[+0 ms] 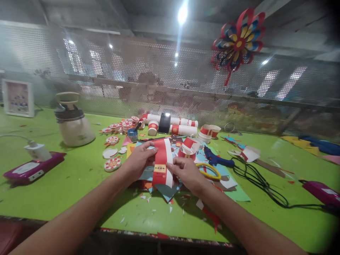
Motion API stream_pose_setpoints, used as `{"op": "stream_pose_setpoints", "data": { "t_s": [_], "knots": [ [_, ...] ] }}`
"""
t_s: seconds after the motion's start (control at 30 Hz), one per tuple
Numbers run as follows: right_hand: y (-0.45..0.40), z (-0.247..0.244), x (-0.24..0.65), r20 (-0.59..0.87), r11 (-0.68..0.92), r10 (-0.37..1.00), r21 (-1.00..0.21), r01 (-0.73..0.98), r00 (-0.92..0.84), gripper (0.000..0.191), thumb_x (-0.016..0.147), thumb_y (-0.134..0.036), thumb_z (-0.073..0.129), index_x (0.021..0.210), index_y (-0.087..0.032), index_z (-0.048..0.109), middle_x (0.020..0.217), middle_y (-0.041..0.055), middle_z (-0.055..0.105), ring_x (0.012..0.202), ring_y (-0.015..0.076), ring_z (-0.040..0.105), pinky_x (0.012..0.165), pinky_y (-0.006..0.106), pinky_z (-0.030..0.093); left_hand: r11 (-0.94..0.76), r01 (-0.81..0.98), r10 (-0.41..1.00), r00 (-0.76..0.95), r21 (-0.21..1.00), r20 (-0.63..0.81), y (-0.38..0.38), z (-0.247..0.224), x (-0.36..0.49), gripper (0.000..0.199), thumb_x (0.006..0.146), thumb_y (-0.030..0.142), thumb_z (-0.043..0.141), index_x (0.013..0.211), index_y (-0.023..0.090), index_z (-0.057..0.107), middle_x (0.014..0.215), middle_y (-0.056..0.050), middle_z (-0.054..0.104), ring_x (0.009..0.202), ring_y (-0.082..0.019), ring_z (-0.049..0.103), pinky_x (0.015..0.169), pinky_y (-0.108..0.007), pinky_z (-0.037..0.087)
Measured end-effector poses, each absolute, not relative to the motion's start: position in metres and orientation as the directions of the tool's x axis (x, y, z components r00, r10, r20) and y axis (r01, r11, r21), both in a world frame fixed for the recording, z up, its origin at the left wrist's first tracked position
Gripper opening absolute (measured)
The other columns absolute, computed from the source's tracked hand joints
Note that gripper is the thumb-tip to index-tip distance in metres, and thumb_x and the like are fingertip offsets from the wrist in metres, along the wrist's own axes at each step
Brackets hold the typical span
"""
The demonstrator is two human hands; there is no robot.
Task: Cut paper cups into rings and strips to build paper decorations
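A red and white paper piece (161, 156) with a yellow printed patch is held up over the green table (114, 209). My left hand (140, 158) pinches its upper left edge. At its right edge, my right hand (186, 171) has thumb and fingers closed on the paper. Behind the right hand stands a cut red and white paper cup (189, 148). Yellow-handled scissors (208, 171) lie just right of that hand, partly covered by sheets and the hand. Blue paper sheets (168, 192) and small scraps lie underneath.
A blue glue gun (217, 160) with a black cable lies to the right. Stacked cups (183, 130), a phone (164, 123) and round decorated discs (112, 164) are spread farther back. At left stand a large bottle (74, 127) and a purple power strip (34, 169).
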State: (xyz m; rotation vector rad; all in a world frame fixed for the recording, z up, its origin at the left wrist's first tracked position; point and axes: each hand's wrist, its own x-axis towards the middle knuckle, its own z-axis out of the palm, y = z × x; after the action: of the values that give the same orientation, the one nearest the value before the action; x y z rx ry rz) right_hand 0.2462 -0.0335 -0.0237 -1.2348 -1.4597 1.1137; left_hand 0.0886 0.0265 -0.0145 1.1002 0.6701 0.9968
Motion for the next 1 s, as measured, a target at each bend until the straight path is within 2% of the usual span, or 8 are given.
{"op": "stream_pose_setpoints", "data": {
  "t_s": [0.2, 0.37, 0.5, 0.63, 0.77, 1.0],
  "knots": [
    [-0.032, -0.028, 0.248, 0.083, 0.104, 0.991, -0.974, 0.204, -0.109, 0.033, 0.079, -0.040, 0.059, 0.057, -0.021, 0.045, 0.041, -0.0069, 0.049, 0.035, 0.0089, 0.046, 0.037, 0.021, 0.034, 0.089, -0.295, 0.906, 0.420, 0.951, 0.046, 0.026, -0.016, 0.088, 0.024, 0.069, 0.027, 0.071, 0.081, 0.019, 0.052, 0.061, 0.003, 0.064, 0.051, -0.011, 0.061, 0.051, -0.021, 0.048],
    [-0.031, -0.030, 0.248, 0.086, 0.114, 0.987, -0.968, 0.222, -0.133, 0.034, 0.079, -0.042, 0.060, 0.057, -0.020, 0.047, 0.042, -0.0056, 0.051, 0.037, 0.0097, 0.048, 0.038, 0.021, 0.036, 0.067, -0.295, 0.895, 0.440, 0.953, 0.073, 0.027, -0.018, 0.086, 0.027, 0.067, 0.024, 0.073, 0.087, 0.019, 0.054, 0.065, 0.000, 0.068, 0.057, -0.016, 0.065, 0.054, -0.025, 0.050],
    [-0.029, -0.032, 0.249, 0.092, 0.122, 0.986, -0.968, 0.220, -0.142, 0.033, 0.080, -0.044, 0.060, 0.060, -0.020, 0.049, 0.043, -0.0053, 0.054, 0.037, 0.0098, 0.048, 0.039, 0.022, 0.037, 0.076, -0.282, 0.892, 0.448, 0.956, 0.061, 0.027, -0.018, 0.086, 0.040, 0.063, 0.017, 0.075, 0.096, 0.018, 0.053, 0.069, -0.002, 0.070, 0.060, -0.018, 0.067, 0.060, -0.029, 0.052],
    [-0.027, -0.035, 0.251, 0.091, 0.126, 0.984, -0.964, 0.236, -0.152, 0.034, 0.085, -0.037, 0.059, 0.058, -0.019, 0.047, 0.041, -0.0080, 0.051, 0.036, 0.0080, 0.048, 0.040, 0.021, 0.038, 0.100, -0.290, 0.872, 0.486, 0.952, 0.056, 0.028, -0.019, 0.085, 0.052, 0.057, 0.009, 0.078, 0.101, 0.019, 0.052, 0.072, -0.001, 0.070, 0.065, -0.017, 0.067, 0.064, -0.027, 0.051],
    [-0.026, -0.037, 0.250, 0.077, 0.125, 0.980, -0.955, 0.270, -0.181, 0.028, 0.092, -0.030, 0.054, 0.069, -0.014, 0.056, 0.049, -0.0088, 0.053, 0.039, 0.0060, 0.051, 0.041, 0.019, 0.041, 0.114, -0.302, 0.875, 0.482, 0.947, 0.049, 0.028, -0.021, 0.085, 0.050, 0.059, 0.010, 0.078, 0.101, 0.020, 0.052, 0.070, 0.000, 0.070, 0.062, -0.016, 0.066, 0.058, -0.025, 0.049],
    [-0.031, -0.035, 0.248, 0.076, 0.142, 0.973, -0.942, 0.304, -0.220, 0.023, 0.093, -0.031, 0.053, 0.082, -0.012, 0.060, 0.062, -0.0056, 0.058, 0.046, 0.0064, 0.055, 0.045, 0.020, 0.046, 0.082, -0.294, 0.857, 0.508, 0.952, 0.083, 0.024, -0.018, 0.085, 0.036, 0.066, 0.022, 0.077, 0.093, 0.017, 0.054, 0.072, -0.003, 0.070, 0.057, -0.014, 0.065, 0.054, -0.024, 0.051]
  ]
}}
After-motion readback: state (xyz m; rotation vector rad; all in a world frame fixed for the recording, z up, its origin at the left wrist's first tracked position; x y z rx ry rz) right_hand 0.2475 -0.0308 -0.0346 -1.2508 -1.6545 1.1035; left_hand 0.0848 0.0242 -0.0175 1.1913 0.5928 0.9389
